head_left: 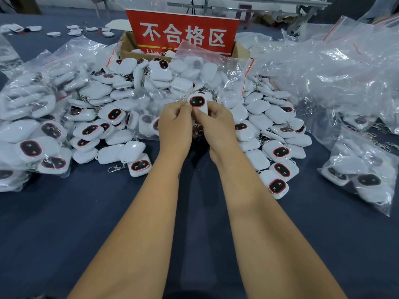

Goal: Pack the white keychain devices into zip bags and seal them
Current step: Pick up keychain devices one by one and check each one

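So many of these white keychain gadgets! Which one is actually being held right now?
The keychain device raised above the pile's middle, dark red-ringed face up, pinched between left hand and right hand; the rest lie loose or bagged.

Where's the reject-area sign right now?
In the head view the red sign stands upright at the top centre, in a cardboard box behind the pile of white keychain devices, straight beyond both hands.

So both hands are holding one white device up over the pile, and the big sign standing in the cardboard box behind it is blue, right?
Not quite: the sign is red with white characters, not blue, as the head view shows. The rest holds: the left hand and right hand together hold one white device above the pile, with the sign in the cardboard box behind.
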Available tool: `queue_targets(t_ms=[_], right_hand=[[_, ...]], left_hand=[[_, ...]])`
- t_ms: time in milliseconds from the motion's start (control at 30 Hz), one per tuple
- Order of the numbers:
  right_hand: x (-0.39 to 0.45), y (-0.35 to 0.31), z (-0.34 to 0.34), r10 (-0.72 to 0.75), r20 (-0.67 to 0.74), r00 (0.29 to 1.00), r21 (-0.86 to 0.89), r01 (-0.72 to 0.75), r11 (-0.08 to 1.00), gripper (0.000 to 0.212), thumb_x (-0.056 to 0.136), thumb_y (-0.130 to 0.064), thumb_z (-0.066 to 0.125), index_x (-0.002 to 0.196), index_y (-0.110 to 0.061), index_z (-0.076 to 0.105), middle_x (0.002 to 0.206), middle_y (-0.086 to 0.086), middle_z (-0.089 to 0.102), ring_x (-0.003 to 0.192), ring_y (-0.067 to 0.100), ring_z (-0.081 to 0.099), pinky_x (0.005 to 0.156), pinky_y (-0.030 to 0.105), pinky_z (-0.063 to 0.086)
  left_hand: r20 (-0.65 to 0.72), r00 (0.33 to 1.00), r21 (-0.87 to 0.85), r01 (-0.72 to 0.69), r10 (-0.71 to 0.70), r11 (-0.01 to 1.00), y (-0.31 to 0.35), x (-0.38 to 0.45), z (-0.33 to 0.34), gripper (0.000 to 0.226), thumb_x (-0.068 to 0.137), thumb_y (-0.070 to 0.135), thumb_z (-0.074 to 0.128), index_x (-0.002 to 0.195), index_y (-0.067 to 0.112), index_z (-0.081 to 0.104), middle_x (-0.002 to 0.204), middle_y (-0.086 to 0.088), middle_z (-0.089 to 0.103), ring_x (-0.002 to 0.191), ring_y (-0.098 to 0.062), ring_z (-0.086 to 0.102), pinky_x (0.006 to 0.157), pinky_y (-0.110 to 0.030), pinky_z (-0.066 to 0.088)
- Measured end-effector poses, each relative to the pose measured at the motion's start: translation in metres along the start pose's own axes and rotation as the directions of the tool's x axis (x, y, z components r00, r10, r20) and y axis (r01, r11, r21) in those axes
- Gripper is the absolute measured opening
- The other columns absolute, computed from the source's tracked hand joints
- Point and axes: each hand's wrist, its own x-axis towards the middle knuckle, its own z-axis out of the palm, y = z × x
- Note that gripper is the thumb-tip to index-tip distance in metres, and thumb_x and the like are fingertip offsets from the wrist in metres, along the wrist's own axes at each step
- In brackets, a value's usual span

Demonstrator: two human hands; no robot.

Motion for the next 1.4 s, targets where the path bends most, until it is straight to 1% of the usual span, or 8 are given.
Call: queue_targets(t_ms=[100,333,533,633,700,800,1000,1400], right_hand=[[-0.0014,-0.0008,-0.0004,0.009,-0.012,1.0,-0.034,-0.009,0.999,0.01,0.088,-0.005,0.07,0.083,-0.013,0.069,0.079,0.006,0.07,0.074,0.014,0.063,0.064,0.027,0.052],[-0.0031,-0.0022,-0.0011,-0.002,0.026,1.0,-0.05,0.004,0.999,0.016,0.088,0.001,0.067,0.083,-0.015,0.067,0.083,0.011,0.065,0.078,0.018,0.059,0.067,0.029,0.049],[-0.0004,-0.0004,-0.0013,0.039,0.037,0.999,-0.037,-0.038,0.999,0.013,0.091,-0.003,0.064,0.091,-0.014,0.068,0.087,0.007,0.07,0.08,0.015,0.063,0.071,0.028,0.053],[0.0016,-0.0012,0.0019,0.082,0.021,0.996,-0.014,-0.082,0.997,0.018,0.09,-0.002,0.06,0.105,-0.008,0.068,0.09,0.007,0.07,0.08,0.014,0.064,0.07,0.027,0.053],[0.0015,-0.0028,0.0027,0.098,0.008,0.995,0.049,-0.098,0.994,0.024,0.089,-0.001,0.058,0.109,-0.01,0.066,0.091,0.008,0.069,0.078,0.015,0.063,0.066,0.024,0.052],[0.0013,-0.0037,0.0018,0.068,0.005,0.998,0.108,-0.068,0.992,0.021,0.09,-0.004,0.055,0.096,-0.02,0.067,0.096,0.007,0.069,0.084,0.016,0.063,0.07,0.025,0.053],[0.0009,-0.0013,0.0011,0.052,-0.023,0.998,0.077,-0.05,0.996,0.017,0.092,-0.008,0.056,0.102,-0.016,0.067,0.093,0.005,0.067,0.078,0.01,0.061,0.06,0.016,0.051],[-0.0004,-0.0009,0.0022,0.051,-0.035,0.998,0.029,-0.05,0.998,0.018,0.094,-0.006,0.052,0.097,-0.018,0.065,0.089,0.003,0.068,0.078,0.012,0.06,0.064,0.021,0.051]], left_hand=[[0.004,1.0,0.009,0.0,0.0,1.0,-0.0019,0.0008,0.0008,0.022,0.094,0.017,0.05,0.082,0.005,0.064,0.093,-0.005,0.062,0.07,-0.002,0.053,0.065,-0.018,0.043],[0.007,1.0,0.001,-0.011,0.011,1.0,-0.0027,0.002,0.0009,0.033,0.093,0.017,0.051,0.06,0.022,0.052,0.081,0.002,0.054,0.055,0.004,0.045,0.052,-0.009,0.035],[0.051,0.999,0.056,-0.02,0.017,0.998,-0.003,0.0022,0.0005,0.022,0.095,0.019,0.05,0.077,0.019,0.062,0.096,-0.005,0.061,0.077,-0.009,0.053,0.069,-0.022,0.04],[0.061,0.997,0.079,-0.045,0.04,0.996,-0.0035,0.0029,-0.0001,0.018,0.097,0.02,0.05,0.086,0.02,0.065,0.1,-0.004,0.064,0.082,-0.008,0.055,0.069,-0.02,0.04],[0.051,0.997,0.078,-0.055,0.051,0.995,-0.004,0.0026,-0.0003,0.02,0.096,0.021,0.052,0.081,0.023,0.065,0.086,0.007,0.067,0.071,0.001,0.056,0.061,-0.011,0.039],[0.04,0.999,0.052,-0.034,0.032,0.998,-0.0024,0.0005,-0.0002,0.022,0.093,0.021,0.053,0.074,0.027,0.063,0.061,0.02,0.061,0.056,0.009,0.051,0.051,-0.007,0.037],[0.063,0.998,-0.003,-0.014,0.014,1.0,0.001,-0.003,-0.0019,0.017,0.086,0.022,0.055,0.075,0.028,0.065,0.06,0.021,0.061,0.055,0.007,0.051,0.051,-0.007,0.039],[0.115,0.993,-0.005,0.004,-0.003,1.0,-0.0004,-0.0041,-0.0022,0.016,0.081,0.028,0.053,0.065,0.027,0.056,0.061,0.012,0.053,0.058,-0.006,0.045,0.061,-0.026,0.037]])
